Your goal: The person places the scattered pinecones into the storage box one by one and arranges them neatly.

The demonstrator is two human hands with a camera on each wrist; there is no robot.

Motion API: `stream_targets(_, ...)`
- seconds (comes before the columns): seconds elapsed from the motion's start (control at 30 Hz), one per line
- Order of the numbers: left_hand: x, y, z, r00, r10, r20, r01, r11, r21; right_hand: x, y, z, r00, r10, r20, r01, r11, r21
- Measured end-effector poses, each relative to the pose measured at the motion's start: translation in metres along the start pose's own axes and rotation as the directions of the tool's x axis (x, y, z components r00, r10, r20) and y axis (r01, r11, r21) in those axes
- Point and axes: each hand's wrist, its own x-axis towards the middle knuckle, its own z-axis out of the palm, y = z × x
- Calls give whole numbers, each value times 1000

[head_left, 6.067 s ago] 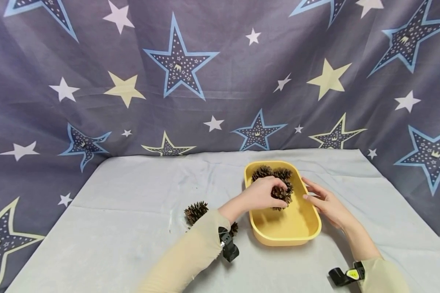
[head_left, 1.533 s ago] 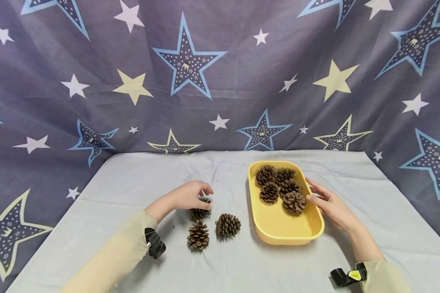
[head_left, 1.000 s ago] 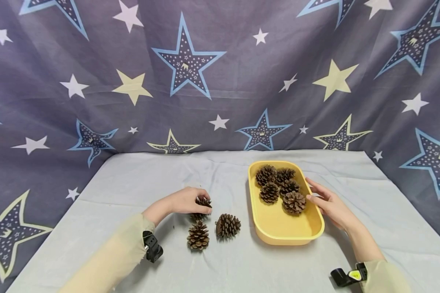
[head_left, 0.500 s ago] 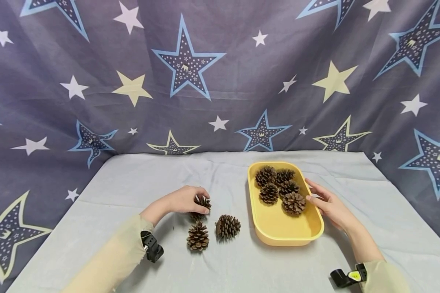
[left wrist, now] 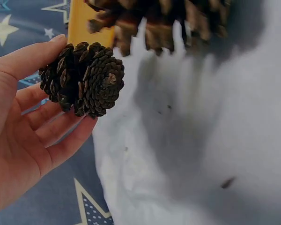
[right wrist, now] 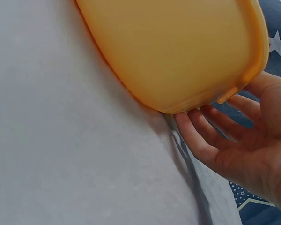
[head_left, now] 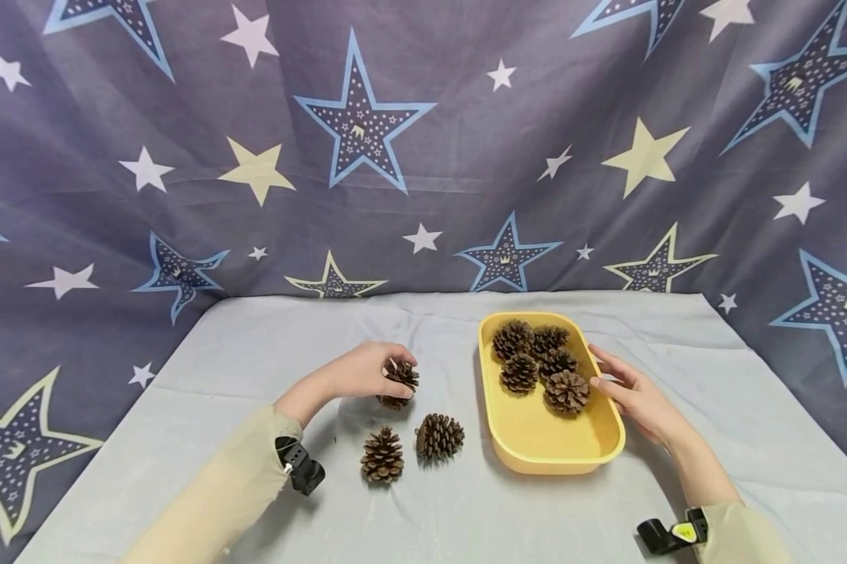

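Note:
In the head view my left hand pinches a brown pine cone between thumb and fingers, raised a little over the cloth. The left wrist view shows this held pine cone from its scaly base side. Two more pine cones lie close by, one upright and one on its side. A yellow plastic tub holds several pine cones, gathered toward its far half. Against the tub's right wall rest the extended fingers of my right hand, thumb at the rim.
A pale cloth covers the table, with small dark crumbs on it. Behind and at both sides hangs a dark curtain printed with stars. Black camera mounts sit on both wrists.
My left hand left the tub, closed on a pine cone from the table group, and now lifts it slightly away and up. The right hand stays at the tub's side.

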Motion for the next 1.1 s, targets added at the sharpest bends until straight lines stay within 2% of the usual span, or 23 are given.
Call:
stream_targets(0.37, 12, 23, -6, 997, 22, -79, -26, 999, -41, 0, -1, 0, 1000, 13, -11, -14, 1000, -20)
stream_targets(0.6, 24, 37, -3, 992, 52, -115, -61, 996, -68, 0, -2, 0, 1000, 5, 0, -5, 1000, -3)
stream_targets(0.83, 38, 57, 0, 977, 138, -161, -157, 981, -111, -1, -3, -3, 1000, -6, 7, 6, 1000, 4)
stream_targets(1.1, 51, 73, 8, 976, 150, -161, -171, 977, -130, -1, -2, 0, 1000, 4, 11, -4, 1000, 8)
